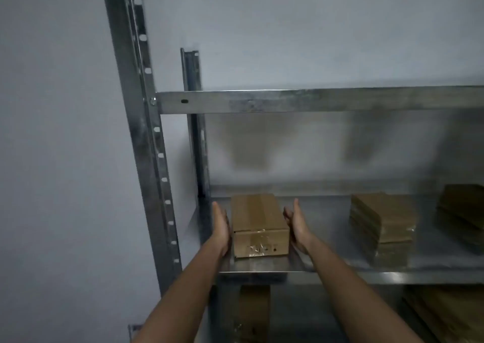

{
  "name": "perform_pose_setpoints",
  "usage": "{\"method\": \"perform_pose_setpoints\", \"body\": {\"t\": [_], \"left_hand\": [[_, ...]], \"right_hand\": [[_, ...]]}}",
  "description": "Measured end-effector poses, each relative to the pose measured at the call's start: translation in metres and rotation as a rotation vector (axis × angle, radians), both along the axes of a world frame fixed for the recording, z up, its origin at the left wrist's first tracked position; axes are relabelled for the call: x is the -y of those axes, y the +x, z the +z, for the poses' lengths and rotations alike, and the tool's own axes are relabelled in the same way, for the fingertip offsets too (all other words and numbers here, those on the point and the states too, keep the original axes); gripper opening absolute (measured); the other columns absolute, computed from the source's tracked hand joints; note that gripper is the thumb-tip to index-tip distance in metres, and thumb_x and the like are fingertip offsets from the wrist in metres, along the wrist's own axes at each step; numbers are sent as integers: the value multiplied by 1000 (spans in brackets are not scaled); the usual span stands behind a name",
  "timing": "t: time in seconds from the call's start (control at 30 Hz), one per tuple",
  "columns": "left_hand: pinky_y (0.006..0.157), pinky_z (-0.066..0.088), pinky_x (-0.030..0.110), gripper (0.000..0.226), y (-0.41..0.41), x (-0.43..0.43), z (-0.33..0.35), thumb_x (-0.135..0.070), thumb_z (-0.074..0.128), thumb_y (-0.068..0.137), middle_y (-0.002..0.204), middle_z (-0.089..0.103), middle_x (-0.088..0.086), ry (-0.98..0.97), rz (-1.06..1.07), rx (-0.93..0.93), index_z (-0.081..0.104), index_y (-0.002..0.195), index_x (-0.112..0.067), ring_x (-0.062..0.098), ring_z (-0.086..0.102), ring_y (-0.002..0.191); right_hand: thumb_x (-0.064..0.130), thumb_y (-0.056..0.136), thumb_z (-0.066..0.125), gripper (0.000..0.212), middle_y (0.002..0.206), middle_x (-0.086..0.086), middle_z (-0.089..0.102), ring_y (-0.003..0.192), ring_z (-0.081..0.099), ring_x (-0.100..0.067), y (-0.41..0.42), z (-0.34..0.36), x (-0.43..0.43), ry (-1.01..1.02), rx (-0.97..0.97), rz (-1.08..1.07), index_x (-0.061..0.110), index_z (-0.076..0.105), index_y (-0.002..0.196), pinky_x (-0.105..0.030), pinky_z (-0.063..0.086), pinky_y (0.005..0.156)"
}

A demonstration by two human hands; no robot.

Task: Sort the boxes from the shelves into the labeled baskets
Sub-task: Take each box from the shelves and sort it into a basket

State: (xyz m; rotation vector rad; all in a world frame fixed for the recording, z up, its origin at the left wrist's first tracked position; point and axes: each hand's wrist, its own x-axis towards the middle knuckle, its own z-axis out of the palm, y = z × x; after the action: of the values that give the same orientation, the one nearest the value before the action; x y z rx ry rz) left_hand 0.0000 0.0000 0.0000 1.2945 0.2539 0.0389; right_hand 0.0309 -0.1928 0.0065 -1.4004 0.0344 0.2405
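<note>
Hands are held flat and open, fingers straight, palms turned inward: left hand (221, 227) at the left side wall of the cardboard box (258, 225), right hand (297, 225) at its right side wall. Nothing is gripped, and whether the palms touch the card cannot be told. Box is seated at the left end of the metal shelf (340, 274), near the front edge, long axis pointing back, top flaps taped shut, glossy tape on the front face too. It is judged light to moderate, stiff-walled but crushable if over-squeezed. Tape is likely slick, so bare card on the two long sides is preferred, palms low and mid-length, even pressure. Contents unknown, so weight should be tested first. Further right, well apart, a stack of boxes (382, 230) and a second stack (463, 211) are seen; one more box (254, 314) sits on the level below. Labeled baskets are not in view.
</note>
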Motion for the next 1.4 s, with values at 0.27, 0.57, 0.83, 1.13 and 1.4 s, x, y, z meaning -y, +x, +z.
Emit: {"method": "perform_pose_setpoints", "body": {"t": [0.27,0.57,0.83,1.13,1.4], "left_hand": [[99,51,42,76,-8,12,10,-68,18,100,108,73,17,13,-24,-18,70,110,-14,31,68,102],[102,51,50,49,-18,7,27,-23,43,103,138,61,10,78,-101,137,37,152,-31,30,63,120],[93,55,38,68,-37,1,51,10,36,93,141,58,5,44,-64,281,43,151,-24,23,58,122],[77,51,29,66,-73,8,73,10,35,96,133,59,-6,42,-6,289,53,144,-31,12,58,109],[100,51,33,65,-87,2,70,21,37,85,132,66,4,47,20,286,66,131,-15,20,58,125]], "right_hand": [[68,97,9,82,99,-15,73,87,71,-26,4,-4,0,47,-38,124,12,67,112,-31,54,70],[65,99,3,82,99,-12,75,94,70,-24,-3,10,1,60,-7,143,15,67,115,-34,53,76],[70,94,-1,88,127,-12,66,118,61,-25,-22,43,-1,127,105,59,17,49,142,-35,51,87],[73,91,-4,90,119,-9,67,108,62,-23,-54,65,1,167,59,75,20,53,137,-36,48,70],[72,93,-2,83,101,-4,72,91,66,-21,-75,79,13,269,33,118,27,67,110,-41,48,66]]}}
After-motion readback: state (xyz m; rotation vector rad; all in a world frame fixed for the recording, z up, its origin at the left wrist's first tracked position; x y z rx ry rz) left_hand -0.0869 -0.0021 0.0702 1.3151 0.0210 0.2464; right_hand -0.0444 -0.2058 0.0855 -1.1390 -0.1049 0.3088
